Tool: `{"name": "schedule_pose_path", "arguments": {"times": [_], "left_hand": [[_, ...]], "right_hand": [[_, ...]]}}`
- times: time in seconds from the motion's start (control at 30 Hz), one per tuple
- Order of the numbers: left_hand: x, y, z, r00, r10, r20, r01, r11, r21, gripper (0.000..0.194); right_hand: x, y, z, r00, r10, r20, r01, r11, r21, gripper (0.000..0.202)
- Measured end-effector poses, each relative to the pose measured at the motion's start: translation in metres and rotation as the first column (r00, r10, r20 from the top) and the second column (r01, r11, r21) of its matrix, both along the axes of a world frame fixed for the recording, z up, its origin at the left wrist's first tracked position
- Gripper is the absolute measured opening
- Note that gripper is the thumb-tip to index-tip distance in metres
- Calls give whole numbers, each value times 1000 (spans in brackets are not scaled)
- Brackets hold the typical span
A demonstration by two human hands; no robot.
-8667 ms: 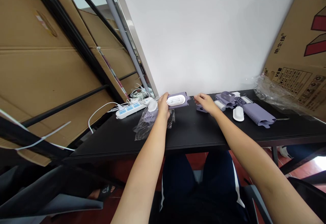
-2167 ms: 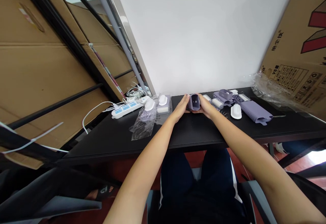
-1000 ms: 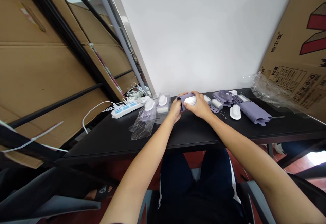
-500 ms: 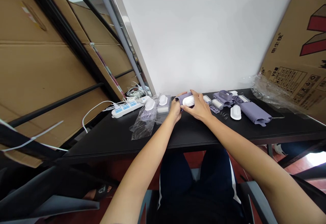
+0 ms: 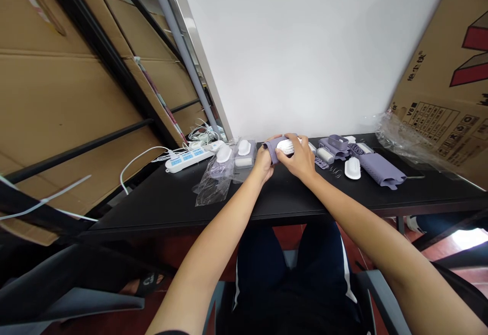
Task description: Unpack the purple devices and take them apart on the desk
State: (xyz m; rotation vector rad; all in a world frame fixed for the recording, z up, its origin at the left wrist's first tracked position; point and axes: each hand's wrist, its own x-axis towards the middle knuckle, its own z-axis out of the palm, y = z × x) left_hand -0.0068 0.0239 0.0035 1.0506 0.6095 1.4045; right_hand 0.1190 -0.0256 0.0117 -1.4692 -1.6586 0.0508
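My left hand (image 5: 266, 161) is wrapped round the left end of a purple plastic case (image 5: 273, 148), above the black table. Against the case lies a white oval brush (image 5: 285, 146) with ridged bristles showing. My right hand (image 5: 301, 156) closes on the brush from the right, with fingertips over its top and the thumb below. My fingers hide part of both pieces. Just right of my right hand lie a white roller (image 5: 325, 155), a purple slotted piece (image 5: 321, 163) and several small metal springs (image 5: 335, 172).
Bagged purple-and-white units (image 5: 223, 154) and a white power strip (image 5: 189, 159) with cables lie left. To the right are a white oval part (image 5: 353, 168), a purple perforated sleeve (image 5: 382, 170) and a purple ring (image 5: 338, 142). A large cardboard box (image 5: 430, 121) leans beyond clear plastic film (image 5: 407, 136).
My hands stay on the case and brush. The right fingers have shifted slightly over the brush, and the case is tilted a little differently. The camera view has shifted slightly.
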Motion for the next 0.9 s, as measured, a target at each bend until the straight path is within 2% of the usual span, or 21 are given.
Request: {"name": "schedule_pose_path", "arguments": {"times": [0.23,0.37,0.63,0.77,0.9], "left_hand": [[-4,7,-5,997,50,-62,-52,998,-37,51],[-4,7,-5,993,83,-88,-86,996,-21,48],[-7,12,-7,958,247,-148,-239,969,69,39],[-10,14,-5,941,293,-167,-277,954,117,34],[-14,9,1,952,215,-216,-220,975,1,37]], "right_hand": [[8,4,-1,995,95,-34,-97,992,-80,73],[8,5,0,993,101,-57,-106,990,-95,72],[10,10,-3,988,152,-28,-154,981,-116,68],[19,14,-7,966,248,68,-243,967,-72,67],[31,14,-6,935,234,266,-232,972,-41,58]]}}
